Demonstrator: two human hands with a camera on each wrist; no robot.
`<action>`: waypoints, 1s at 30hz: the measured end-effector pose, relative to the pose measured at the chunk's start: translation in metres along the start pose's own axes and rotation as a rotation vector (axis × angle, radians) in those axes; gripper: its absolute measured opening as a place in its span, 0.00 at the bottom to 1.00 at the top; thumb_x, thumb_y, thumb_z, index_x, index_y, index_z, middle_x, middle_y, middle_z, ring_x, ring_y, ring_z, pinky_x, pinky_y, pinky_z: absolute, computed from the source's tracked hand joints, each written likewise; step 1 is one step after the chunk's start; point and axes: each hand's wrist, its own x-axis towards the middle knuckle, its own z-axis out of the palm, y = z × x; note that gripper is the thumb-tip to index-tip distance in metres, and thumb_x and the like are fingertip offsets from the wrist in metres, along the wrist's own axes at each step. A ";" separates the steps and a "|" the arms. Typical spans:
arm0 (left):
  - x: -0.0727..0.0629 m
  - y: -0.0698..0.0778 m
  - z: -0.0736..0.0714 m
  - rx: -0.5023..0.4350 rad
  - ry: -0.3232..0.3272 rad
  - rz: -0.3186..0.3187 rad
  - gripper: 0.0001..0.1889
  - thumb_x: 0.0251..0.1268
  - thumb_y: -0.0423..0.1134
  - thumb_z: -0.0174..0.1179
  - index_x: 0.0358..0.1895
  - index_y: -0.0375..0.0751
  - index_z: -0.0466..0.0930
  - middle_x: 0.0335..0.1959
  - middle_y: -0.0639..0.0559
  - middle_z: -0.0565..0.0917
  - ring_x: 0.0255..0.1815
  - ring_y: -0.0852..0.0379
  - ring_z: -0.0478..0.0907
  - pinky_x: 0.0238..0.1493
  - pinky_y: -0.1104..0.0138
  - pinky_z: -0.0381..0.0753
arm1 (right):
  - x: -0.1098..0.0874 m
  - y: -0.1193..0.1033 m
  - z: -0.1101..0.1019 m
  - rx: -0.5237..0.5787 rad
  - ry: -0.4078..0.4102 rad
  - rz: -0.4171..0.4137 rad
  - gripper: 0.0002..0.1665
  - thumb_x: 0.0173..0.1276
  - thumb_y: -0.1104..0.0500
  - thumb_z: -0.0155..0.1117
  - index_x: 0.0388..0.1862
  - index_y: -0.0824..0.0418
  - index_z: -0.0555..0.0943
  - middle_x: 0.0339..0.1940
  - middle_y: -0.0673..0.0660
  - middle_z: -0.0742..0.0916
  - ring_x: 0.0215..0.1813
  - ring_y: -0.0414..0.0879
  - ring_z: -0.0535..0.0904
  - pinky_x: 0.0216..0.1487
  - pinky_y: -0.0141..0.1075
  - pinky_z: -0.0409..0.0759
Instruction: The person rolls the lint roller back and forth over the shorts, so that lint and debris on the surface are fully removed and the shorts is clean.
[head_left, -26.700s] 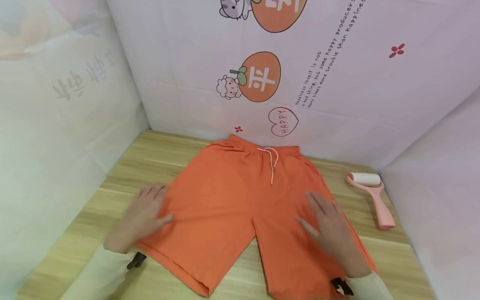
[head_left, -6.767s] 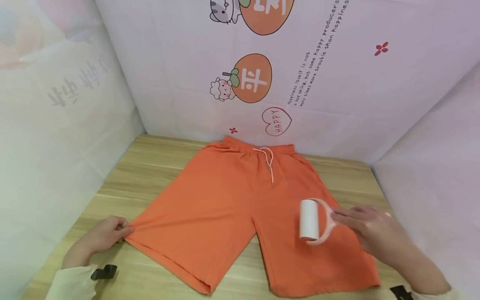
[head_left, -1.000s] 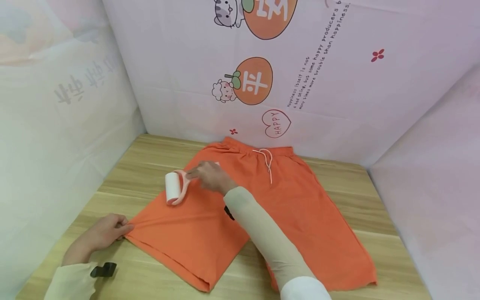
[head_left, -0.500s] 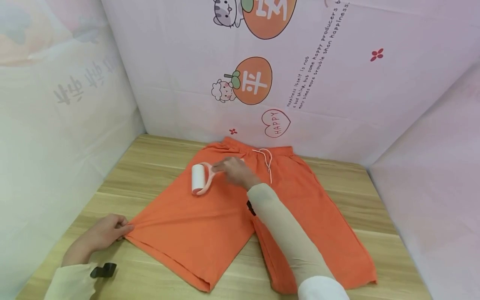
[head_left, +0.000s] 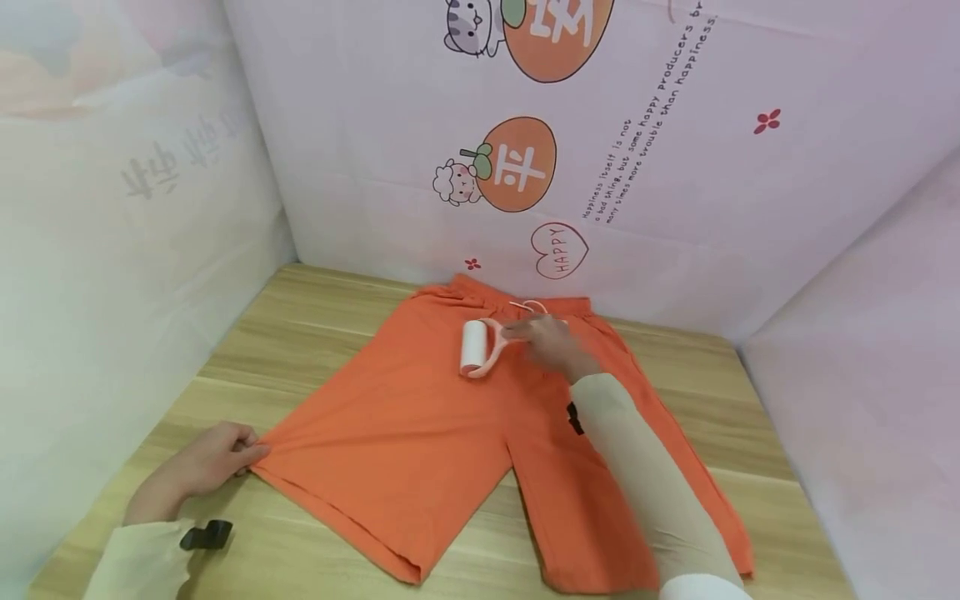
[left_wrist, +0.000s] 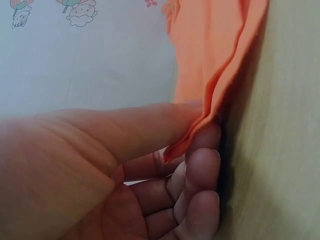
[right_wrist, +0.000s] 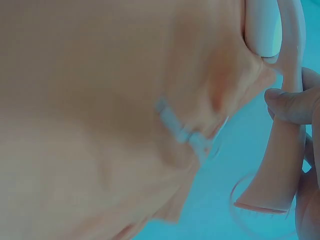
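Observation:
Orange drawstring shorts (head_left: pixel 390 408) lie spread out, waistband toward the back wall. My left hand (head_left: pixel 213 460) pinches the outer corner of the left leg's hem; in the left wrist view the folded hem (left_wrist: pixel 210 107) sits between thumb and fingers. My right hand (head_left: pixel 551 340) grips the pink handle of a lint roller (head_left: pixel 474 347), whose white cylinder is over the upper middle of the shorts. The right wrist view shows the thumb and fingers around the handle (right_wrist: pixel 280 160). The white drawstring (head_left: pixel 531 306) is partly hidden by the right hand.
The wood-grain table (head_left: pixel 300 325) is bounded by a printed white back wall (head_left: pixel 360 167) and plain side walls left and right. My right forearm (head_left: pixel 652 467) crosses over the right leg of the shorts.
Over the last second the lint roller and right hand have moved rightward across the shorts, from the left leg's outer edge to the middle. The left hand keeps its pinch on the hem.

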 end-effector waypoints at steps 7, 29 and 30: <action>0.000 0.002 -0.002 -0.007 -0.013 -0.014 0.15 0.81 0.38 0.58 0.29 0.39 0.75 0.20 0.56 0.73 0.20 0.67 0.66 0.27 0.70 0.69 | -0.038 0.041 -0.008 -0.042 0.086 -0.101 0.27 0.67 0.78 0.61 0.59 0.58 0.89 0.58 0.60 0.91 0.58 0.63 0.85 0.49 0.54 0.87; 0.000 0.009 0.001 -0.005 -0.035 -0.015 0.15 0.82 0.37 0.57 0.30 0.38 0.75 0.21 0.56 0.74 0.21 0.67 0.66 0.29 0.70 0.69 | -0.139 0.126 -0.043 -0.097 0.046 0.006 0.26 0.63 0.80 0.68 0.59 0.63 0.88 0.58 0.65 0.90 0.54 0.67 0.86 0.46 0.56 0.88; 0.000 0.009 0.001 -0.012 -0.040 -0.019 0.15 0.82 0.37 0.57 0.30 0.38 0.75 0.21 0.56 0.74 0.21 0.67 0.66 0.29 0.70 0.70 | -0.145 0.131 -0.044 -0.095 0.052 0.008 0.26 0.62 0.80 0.68 0.58 0.64 0.89 0.57 0.66 0.90 0.54 0.67 0.86 0.45 0.56 0.88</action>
